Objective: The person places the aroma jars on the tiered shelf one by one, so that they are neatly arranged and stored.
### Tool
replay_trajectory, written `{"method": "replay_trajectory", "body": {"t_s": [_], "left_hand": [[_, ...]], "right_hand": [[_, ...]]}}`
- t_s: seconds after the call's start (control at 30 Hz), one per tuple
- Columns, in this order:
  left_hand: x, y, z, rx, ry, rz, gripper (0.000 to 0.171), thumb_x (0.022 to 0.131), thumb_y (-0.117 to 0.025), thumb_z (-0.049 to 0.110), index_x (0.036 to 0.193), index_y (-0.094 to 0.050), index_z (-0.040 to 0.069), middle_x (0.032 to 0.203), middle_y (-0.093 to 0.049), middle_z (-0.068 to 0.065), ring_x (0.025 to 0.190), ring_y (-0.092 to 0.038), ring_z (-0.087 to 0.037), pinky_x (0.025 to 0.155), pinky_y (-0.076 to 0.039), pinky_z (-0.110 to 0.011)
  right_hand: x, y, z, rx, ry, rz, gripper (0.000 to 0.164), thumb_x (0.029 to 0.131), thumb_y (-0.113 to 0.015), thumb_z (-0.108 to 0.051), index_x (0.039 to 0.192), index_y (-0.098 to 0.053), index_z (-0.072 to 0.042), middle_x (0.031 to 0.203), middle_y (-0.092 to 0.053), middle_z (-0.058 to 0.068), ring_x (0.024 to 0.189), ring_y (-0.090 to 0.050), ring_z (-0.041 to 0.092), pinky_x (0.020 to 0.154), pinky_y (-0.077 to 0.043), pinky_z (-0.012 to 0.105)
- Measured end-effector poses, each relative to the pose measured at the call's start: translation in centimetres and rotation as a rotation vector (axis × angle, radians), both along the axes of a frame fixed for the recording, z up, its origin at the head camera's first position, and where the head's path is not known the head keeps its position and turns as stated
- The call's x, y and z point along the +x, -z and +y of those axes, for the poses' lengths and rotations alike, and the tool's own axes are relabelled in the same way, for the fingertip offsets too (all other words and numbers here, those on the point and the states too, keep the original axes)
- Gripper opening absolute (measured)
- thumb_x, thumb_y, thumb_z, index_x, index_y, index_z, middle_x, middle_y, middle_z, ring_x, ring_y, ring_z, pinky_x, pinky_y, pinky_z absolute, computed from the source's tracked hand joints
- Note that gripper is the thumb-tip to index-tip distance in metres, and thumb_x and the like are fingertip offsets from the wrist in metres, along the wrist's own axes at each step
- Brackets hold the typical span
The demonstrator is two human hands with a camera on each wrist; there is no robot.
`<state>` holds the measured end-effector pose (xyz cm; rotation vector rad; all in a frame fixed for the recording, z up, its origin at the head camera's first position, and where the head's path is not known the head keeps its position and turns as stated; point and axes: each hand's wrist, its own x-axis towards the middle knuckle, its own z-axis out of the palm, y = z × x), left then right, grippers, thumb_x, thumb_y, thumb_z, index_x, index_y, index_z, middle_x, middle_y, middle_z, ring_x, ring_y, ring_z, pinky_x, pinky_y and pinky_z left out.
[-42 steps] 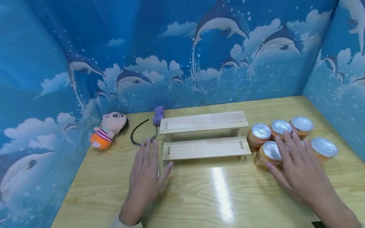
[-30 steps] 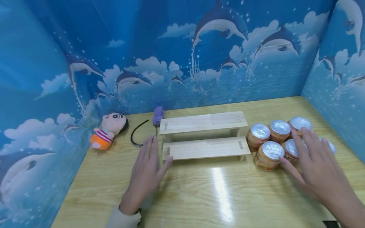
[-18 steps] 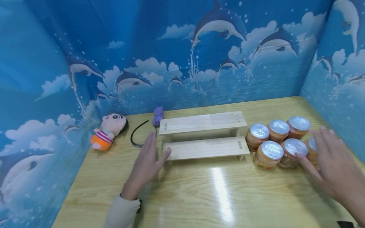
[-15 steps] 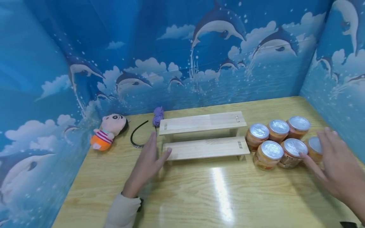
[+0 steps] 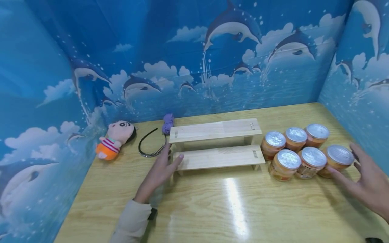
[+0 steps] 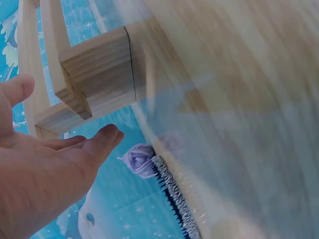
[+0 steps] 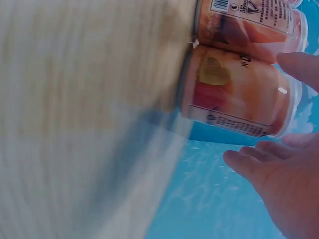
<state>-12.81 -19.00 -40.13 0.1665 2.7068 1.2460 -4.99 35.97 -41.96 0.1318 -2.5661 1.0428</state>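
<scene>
A two-tier wooden step shelf (image 5: 219,158) stands in the middle of the table. At its left end is my left hand (image 5: 159,172), fingers behind the lower step's edge and thumb near its front corner; in the left wrist view a gap shows between the fingers and the wood (image 6: 99,74). Several jars with silver lids and orange-red contents cluster at the right. My right hand (image 5: 366,184) is beside the front-right jar (image 5: 338,157), thumb at its front and fingers off its right side. Fruit pieces and a printed label show on that jar (image 7: 232,92) in the right wrist view.
A plush doll (image 5: 113,140) lies at the back left. Near it are a black toothed headband (image 5: 150,154) and a purple yarn ball (image 5: 167,124), close to the shelf's left end. Dolphin-printed cloth (image 5: 182,50) walls the table's back and sides.
My right hand has moved right from over the jars to the far side of the front-right one, uncovering it. My left hand has turned and come closer to the shelf's left end.
</scene>
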Motion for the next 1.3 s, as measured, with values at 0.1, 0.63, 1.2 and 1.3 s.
{"method": "replay_trajectory", "body": {"t_s": [0.1, 0.63, 1.2, 1.3], "left_hand": [[-0.2, 0.2, 0.1, 0.081, 0.004, -0.035, 0.088, 0.103, -0.054, 0.048, 0.164, 0.001, 0.016, 0.168, -0.01, -0.013, 0.151, -0.022, -0.036, 0.121, -0.025, -0.053], [-0.3, 0.6, 0.8, 0.088, -0.025, -0.126, 0.078, 0.102, -0.058, 0.046, 0.162, -0.022, 0.013, 0.164, -0.028, -0.017, 0.148, -0.029, -0.04, 0.119, -0.025, -0.06], [-0.4, 0.6, 0.9, 0.12, 0.071, -0.079, 0.073, 0.104, -0.059, 0.032, 0.161, -0.022, 0.008, 0.16, -0.034, -0.018, 0.144, -0.037, -0.037, 0.119, -0.03, -0.054], [-0.4, 0.6, 1.0, 0.113, 0.074, -0.081, 0.073, 0.104, -0.059, 0.032, 0.161, -0.021, 0.008, 0.161, -0.032, -0.019, 0.145, -0.035, -0.038, 0.119, -0.029, -0.054]], "right_hand": [[-0.1, 0.8, 0.1, -0.064, 0.033, -0.066, 0.095, 0.089, -0.074, 0.003, 0.159, -0.009, 0.006, 0.151, -0.02, 0.045, 0.139, -0.014, 0.065, 0.109, -0.011, 0.072], [-1.6, 2.4, 2.0, -0.184, -0.147, -0.096, 0.067, 0.083, -0.074, 0.016, 0.126, -0.047, -0.028, 0.113, -0.053, -0.025, 0.103, -0.049, -0.019, 0.076, -0.046, 0.0], [-1.8, 1.1, 2.7, -0.173, -0.111, -0.021, 0.062, 0.082, -0.073, 0.018, 0.124, -0.052, -0.023, 0.11, -0.053, -0.021, 0.095, -0.053, -0.013, 0.068, -0.049, 0.001], [-1.8, 0.7, 2.9, -0.134, -0.034, 0.012, 0.065, 0.084, -0.073, 0.014, 0.131, -0.048, -0.023, 0.113, -0.046, -0.025, 0.096, -0.047, -0.015, 0.07, -0.043, -0.003]]}}
